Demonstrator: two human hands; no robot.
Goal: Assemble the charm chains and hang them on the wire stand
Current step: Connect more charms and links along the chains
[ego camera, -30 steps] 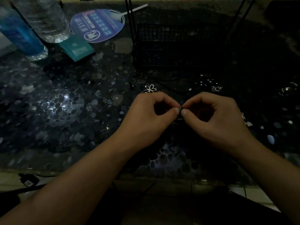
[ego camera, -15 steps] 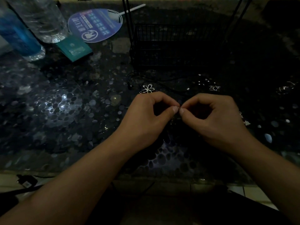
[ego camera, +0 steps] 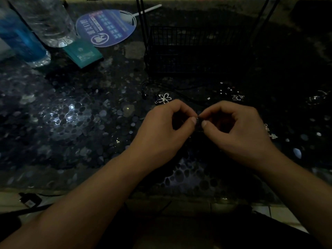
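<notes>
A: Left hand (ego camera: 161, 131) and right hand (ego camera: 239, 130) are thumb to thumb over the near middle of the desk (ego camera: 71, 123), each with forefinger and thumb curled into a tight pinch on something tiny and dark between them — too small and dim to name, most likely a ring or link of a charm chain.

B: Anything different from a second ago?

A: Hardly. Both hands have crept a touch closer together and the pinch point has held its spot. By that reading the joining step is still in hand, nothing finished, nothing hung.

B: And the rest of the parts?

A: The flower charm (ego camera: 164, 98) lies on the desk just beyond the left knuckles, apart from them. A square charm (ego camera: 238, 97) and small bits sit further right, and two little charms (ego camera: 271, 133) lie just beside the right hand's outer edge. The wire stand (ego camera: 194, 49) rises behind, its uprights running out of the top of the view — dark, and no chain visible on it.

B: Room to move?

A: Open desk to the left. The bottles (ego camera: 45, 24), fan (ego camera: 106, 27) and green booklet (ego camera: 83, 53) keep well apart at the far left. The desk's near edge runs under both forearms; a dropped link could roll off there.
</notes>
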